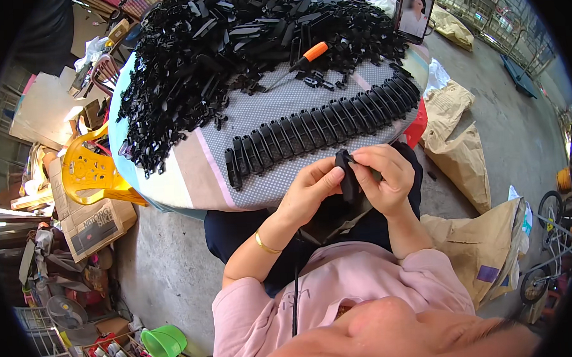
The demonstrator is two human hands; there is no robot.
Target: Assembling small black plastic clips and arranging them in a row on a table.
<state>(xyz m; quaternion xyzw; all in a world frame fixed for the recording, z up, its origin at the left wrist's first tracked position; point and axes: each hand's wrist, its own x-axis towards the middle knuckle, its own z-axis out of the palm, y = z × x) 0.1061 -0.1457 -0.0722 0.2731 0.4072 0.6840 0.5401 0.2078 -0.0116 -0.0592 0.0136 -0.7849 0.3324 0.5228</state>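
Note:
My left hand grips a black plastic piece upright above my lap, just off the near table edge. At that piece's top, the thumb and fingers of my right hand pinch together; a small dark bit shows at their tips, too small to name. Beyond my hands, a long curved row of black plastic pieces stands side by side on the patterned cloth. Behind the row lies a screwdriver with an orange handle. A few loose small black parts lie near its shaft.
A large heap of black plastic parts covers the far and left table. A phone stands at the far right edge. Brown paper sacks lie on the right floor. A yellow chair stands left, beside a cardboard box.

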